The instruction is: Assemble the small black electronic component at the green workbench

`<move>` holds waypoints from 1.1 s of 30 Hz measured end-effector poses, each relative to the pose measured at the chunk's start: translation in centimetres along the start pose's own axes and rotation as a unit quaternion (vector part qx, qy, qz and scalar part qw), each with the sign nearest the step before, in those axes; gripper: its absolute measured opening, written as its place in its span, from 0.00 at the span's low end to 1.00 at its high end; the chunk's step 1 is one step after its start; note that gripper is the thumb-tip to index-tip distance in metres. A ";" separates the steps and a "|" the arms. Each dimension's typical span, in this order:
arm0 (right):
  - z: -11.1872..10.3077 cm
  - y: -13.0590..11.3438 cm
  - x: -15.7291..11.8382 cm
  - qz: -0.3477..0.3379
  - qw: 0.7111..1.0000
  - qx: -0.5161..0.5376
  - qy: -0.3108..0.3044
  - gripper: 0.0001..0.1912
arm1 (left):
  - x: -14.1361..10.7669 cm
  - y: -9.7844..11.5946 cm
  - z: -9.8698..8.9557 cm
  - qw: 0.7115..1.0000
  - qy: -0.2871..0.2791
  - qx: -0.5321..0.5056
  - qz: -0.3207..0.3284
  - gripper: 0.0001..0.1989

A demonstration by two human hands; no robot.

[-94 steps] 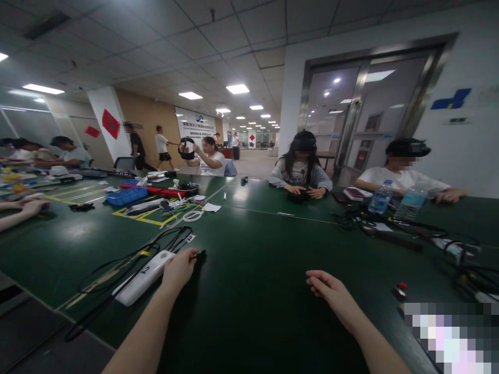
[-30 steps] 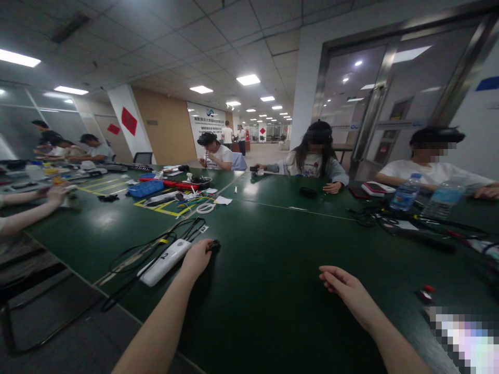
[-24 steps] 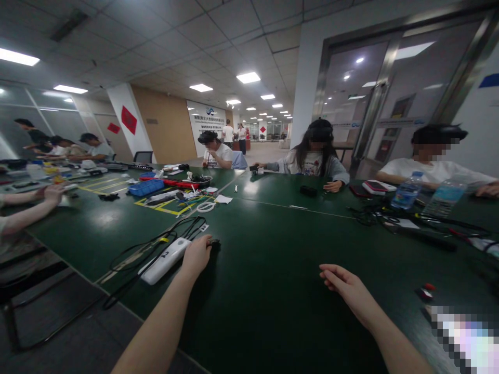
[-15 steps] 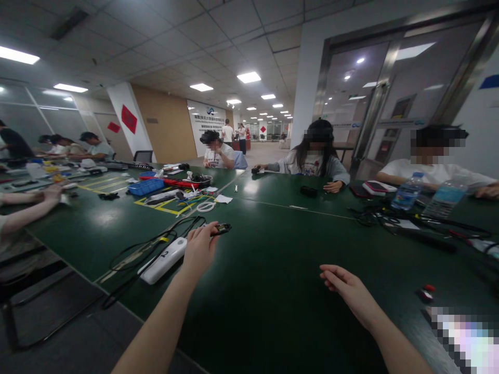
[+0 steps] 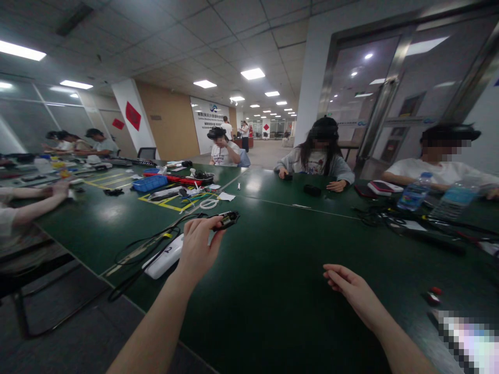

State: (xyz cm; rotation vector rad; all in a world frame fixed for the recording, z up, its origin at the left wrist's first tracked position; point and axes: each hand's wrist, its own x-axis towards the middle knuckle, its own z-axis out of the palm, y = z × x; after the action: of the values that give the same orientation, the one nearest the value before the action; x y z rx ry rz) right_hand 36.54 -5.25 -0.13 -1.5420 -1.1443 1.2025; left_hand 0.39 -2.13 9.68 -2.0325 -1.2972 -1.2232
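Note:
My left hand (image 5: 200, 246) pinches a small black device (image 5: 227, 221) between thumb and fingers, raised above the green table. Part of the device's face has a pale greenish patch, too small to make out. Just left of that hand lies a white power strip (image 5: 162, 259) marked "2", partly hidden by my wrist. My right hand (image 5: 349, 288) hovers low over the table at the right, its fingers curled together and the thumb against them. Nothing shows in its grasp. Right of it sits a small red and black object (image 5: 434, 296).
Black cables (image 5: 146, 246) run beside the power strip. Beyond are a blue basket (image 5: 150, 183), a white cable coil (image 5: 209, 203) and a black case (image 5: 312, 190). Two bottles (image 5: 415, 192) stand at the right amid cables. Several people sit around the table (image 5: 268, 249).
My left hand has lifted the black device slightly up and to the right. My right hand keeps nearly the same pose. Across the table, a person's hand now grips a dark object.

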 end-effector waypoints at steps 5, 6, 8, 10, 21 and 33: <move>0.0 0.3 0.2 -0.011 1.000 0.003 0.000 0.19 | -0.1 -0.2 -0.2 1.000 -0.008 0.008 0.023 0.12; 0.0 0.2 0.2 -0.009 1.000 0.002 -0.001 0.19 | -0.2 -0.3 -0.2 1.000 -0.011 0.011 0.026 0.12; 0.0 0.1 0.1 -0.007 1.000 0.002 -0.003 0.19 | -0.3 -0.8 0.2 0.999 -0.021 0.019 0.024 0.13; 0.0 -0.1 -0.1 -0.009 1.000 0.007 -0.005 0.18 | -0.7 -1.7 1.1 0.999 -0.041 0.035 0.005 0.13; -0.3 0.0 -0.1 -0.013 1.000 0.014 -0.020 0.18 | -5.2 -8.3 6.9 0.941 -0.310 0.032 -0.131 0.16; 0.1 -0.3 -0.5 -0.028 0.999 0.011 -0.027 0.19 | -4.7 -3.4 8.8 0.901 -0.412 -0.060 -0.125 0.17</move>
State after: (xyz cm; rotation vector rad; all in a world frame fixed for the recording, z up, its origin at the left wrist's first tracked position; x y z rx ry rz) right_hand 36.39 -5.63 0.25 -1.4603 -1.1975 1.2217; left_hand 0.50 3.56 0.85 -2.6724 -1.9306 -0.5050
